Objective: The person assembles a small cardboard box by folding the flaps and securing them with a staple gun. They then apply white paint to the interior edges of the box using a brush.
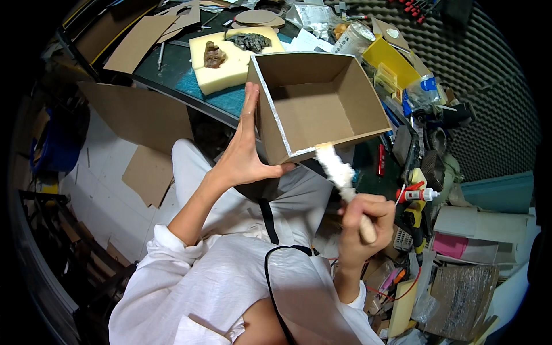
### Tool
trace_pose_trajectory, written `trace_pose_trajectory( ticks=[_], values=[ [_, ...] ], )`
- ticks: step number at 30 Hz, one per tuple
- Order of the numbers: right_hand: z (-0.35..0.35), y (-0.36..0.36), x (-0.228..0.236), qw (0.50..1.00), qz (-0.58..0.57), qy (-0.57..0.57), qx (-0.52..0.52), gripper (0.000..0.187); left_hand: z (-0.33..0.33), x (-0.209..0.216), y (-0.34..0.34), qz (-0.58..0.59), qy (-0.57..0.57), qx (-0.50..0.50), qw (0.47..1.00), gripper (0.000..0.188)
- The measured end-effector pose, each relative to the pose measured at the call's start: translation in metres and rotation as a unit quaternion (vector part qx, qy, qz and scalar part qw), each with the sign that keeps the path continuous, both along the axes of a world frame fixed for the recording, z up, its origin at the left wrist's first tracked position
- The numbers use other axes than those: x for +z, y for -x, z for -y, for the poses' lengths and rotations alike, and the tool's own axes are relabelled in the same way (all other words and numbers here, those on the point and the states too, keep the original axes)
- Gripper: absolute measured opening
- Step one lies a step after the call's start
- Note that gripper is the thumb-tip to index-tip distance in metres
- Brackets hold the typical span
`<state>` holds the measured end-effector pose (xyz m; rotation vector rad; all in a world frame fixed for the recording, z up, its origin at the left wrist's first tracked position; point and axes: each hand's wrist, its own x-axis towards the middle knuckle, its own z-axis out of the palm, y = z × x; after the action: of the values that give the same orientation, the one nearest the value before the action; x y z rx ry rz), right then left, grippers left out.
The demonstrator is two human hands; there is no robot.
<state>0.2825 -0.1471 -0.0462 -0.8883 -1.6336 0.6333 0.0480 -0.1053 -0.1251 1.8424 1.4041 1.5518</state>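
An open brown cardboard box (pixel 313 109) is tilted with its opening toward me at the table's near edge. White coating covers its left rim and runs round the near left corner. My left hand (pixel 238 152) holds the box from the left, fingers up along the side wall and thumb under the near corner. In my right hand (pixel 368 224) is a wooden-handled brush (pixel 336 169), its upper part thick with white paste. The brush's tip touches the near rim, just right of where the white ends.
A cream foam block (pixel 215 75) carrying a brown figure (pixel 214 56) and a dark grey piece (pixel 250 41) sits behind the box. Cardboard sheets (pixel 141 112) stand at left. Tools, a red-and-white tube (pixel 417 195) and a yellow tray (pixel 391 60) crowd the right.
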Motion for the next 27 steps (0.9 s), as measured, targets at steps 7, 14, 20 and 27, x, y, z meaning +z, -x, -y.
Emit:
trace_pose_trajectory(
  ticks=[7,14,20,27],
  values=[
    [-0.006,-0.001,0.005,0.999,0.028,-0.004,-0.038,0.017,0.001,0.002,0.002,-0.016,0.008,0.008,1.000,0.138],
    [-0.015,-0.009,0.009,0.999,0.050,-0.014,-0.007,0.014,-0.001,0.000,-0.001,-0.001,0.014,0.009,1.000,0.136],
    [-0.028,-0.021,0.009,1.000,0.012,0.016,-0.017,0.014,-0.002,0.000,-0.001,-0.015,0.006,0.013,1.000,0.135],
    [-0.039,-0.025,0.016,0.996,-0.034,0.052,-0.070,0.014,-0.002,0.001,-0.002,-0.014,0.003,0.023,1.000,0.134]
  ],
)
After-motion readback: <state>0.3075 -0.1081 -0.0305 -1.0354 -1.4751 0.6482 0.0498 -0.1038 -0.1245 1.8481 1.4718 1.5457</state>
